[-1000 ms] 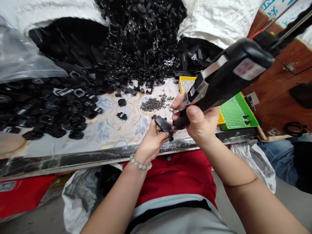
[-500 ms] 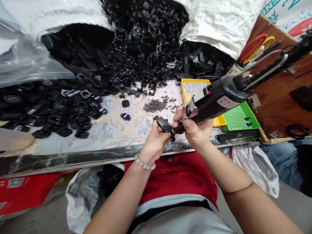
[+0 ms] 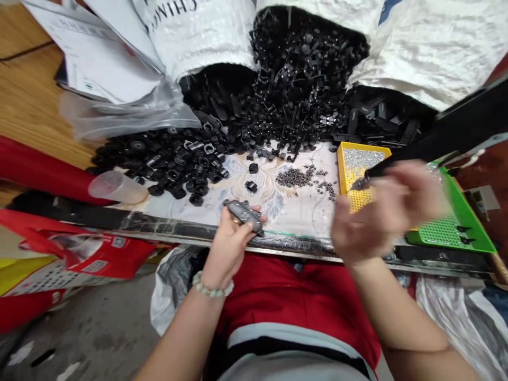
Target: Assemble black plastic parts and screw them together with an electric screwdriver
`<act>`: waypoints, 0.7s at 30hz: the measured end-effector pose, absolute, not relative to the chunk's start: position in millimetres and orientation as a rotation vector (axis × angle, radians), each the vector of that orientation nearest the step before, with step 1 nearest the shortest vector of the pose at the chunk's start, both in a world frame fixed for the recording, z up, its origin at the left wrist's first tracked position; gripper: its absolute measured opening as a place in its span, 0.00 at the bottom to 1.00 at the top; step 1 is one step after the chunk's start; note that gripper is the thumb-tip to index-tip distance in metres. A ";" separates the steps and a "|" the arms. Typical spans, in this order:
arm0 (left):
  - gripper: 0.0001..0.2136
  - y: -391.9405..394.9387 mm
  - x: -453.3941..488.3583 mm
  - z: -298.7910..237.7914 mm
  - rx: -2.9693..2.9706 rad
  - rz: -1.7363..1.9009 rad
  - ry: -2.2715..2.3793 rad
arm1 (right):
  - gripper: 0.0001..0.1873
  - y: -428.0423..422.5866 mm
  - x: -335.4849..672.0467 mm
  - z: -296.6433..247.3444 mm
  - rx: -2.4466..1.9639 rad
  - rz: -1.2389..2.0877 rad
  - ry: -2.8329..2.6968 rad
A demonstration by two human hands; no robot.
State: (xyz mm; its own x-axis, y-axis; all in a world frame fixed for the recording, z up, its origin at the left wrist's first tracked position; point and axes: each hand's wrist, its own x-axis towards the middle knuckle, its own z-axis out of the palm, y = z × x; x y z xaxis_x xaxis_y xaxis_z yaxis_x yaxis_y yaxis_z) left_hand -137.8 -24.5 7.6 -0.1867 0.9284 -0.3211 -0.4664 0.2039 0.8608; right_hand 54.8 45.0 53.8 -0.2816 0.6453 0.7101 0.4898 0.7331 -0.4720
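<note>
My left hand (image 3: 232, 233) is closed around a small dark plastic part (image 3: 243, 213), rounded and elongated, just over the table's front edge. The thumb presses on its top, and small round knobs stick out at its ends. At the right, my right hand (image 3: 369, 217) is smeared by motion. It overlaps a black electric screwdriver (image 3: 383, 168) whose tip points left over the yellow tray (image 3: 340, 172). Whether its fingers grip the tool is too blurred to tell. Small silvery pieces fill the back of that tray.
Black ring-shaped parts (image 3: 174, 166) lie heaped at the left, beside a translucent cup (image 3: 118, 187). White sacks (image 3: 206, 37) spill black parts at the back. Small dark screws (image 3: 296, 177) lie mid-table. A green tray (image 3: 476, 227) stands at the right.
The screwdriver has come away from the part and now lies over the yellow tray. My right hand has moved right, while my left hand keeps the part. The view has turned left.
</note>
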 end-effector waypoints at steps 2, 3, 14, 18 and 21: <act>0.23 -30.6 -156.6 7.8 0.515 1.425 1.196 | 0.17 54.6 15.7 33.3 -0.739 0.037 -2.191; 0.22 -32.7 -163.0 8.2 0.512 1.439 1.207 | 0.15 62.3 -4.4 24.7 -0.677 0.004 -2.381; 0.27 -38.3 -167.1 9.9 0.514 1.431 1.118 | 0.11 98.0 -36.2 9.8 -0.984 0.243 -2.724; 0.35 -30.6 -155.7 6.1 0.642 1.397 1.081 | 0.17 64.2 -17.5 13.5 -0.807 0.778 -2.298; 0.40 -25.9 -145.5 4.4 0.785 1.365 1.098 | 0.14 47.3 -9.3 14.2 -0.736 0.888 -2.181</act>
State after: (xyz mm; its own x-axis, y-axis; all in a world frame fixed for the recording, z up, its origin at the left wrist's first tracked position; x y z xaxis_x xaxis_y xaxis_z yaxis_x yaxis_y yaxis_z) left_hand -145.5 -25.9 4.4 -0.1172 0.9821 -0.1472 -0.3545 0.0970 0.9300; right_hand -9.3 47.3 14.2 -0.6224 0.6946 0.3607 0.2453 0.6108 -0.7529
